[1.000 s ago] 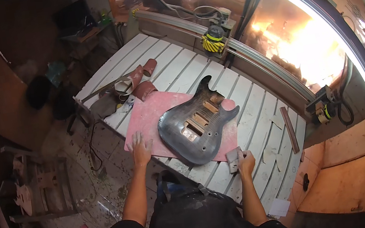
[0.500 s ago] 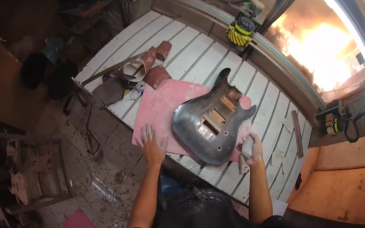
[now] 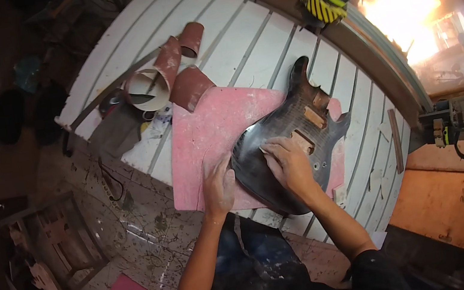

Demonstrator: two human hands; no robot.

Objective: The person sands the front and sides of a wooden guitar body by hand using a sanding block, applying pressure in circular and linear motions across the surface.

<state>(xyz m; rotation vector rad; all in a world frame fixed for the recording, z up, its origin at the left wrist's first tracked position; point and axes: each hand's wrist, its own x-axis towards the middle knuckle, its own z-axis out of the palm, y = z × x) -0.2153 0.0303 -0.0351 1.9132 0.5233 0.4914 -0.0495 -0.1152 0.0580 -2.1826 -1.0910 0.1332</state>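
A dark electric guitar body [image 3: 264, 173] with bare-wood cavities lies on a pink sheet [image 3: 196, 126] on the slatted bench. My left hand [image 3: 219, 188] rests at the body's near left edge, its dusty fingers stretched out and open. Over the body's face, beside the cavities, my right hand [image 3: 290, 166] is bent with its fingers together and fingertips down on the surface. Whatever lies under those fingers is hidden. White dust covers both hands.
Rolls of reddish-brown sandpaper [image 3: 191, 87] stand on the white slatted bench [image 3: 205, 12] at the far left. A rail with a yellow-striped machine part [image 3: 324, 6] runs behind. A wooden strip [image 3: 396, 140] lies at right; a wooden rack [image 3: 57, 245] stands at lower left.
My right hand has moved from the body's right edge onto its face; the pale pad it held no longer shows. My left hand has shifted right to the body's edge. The view has moved closer.
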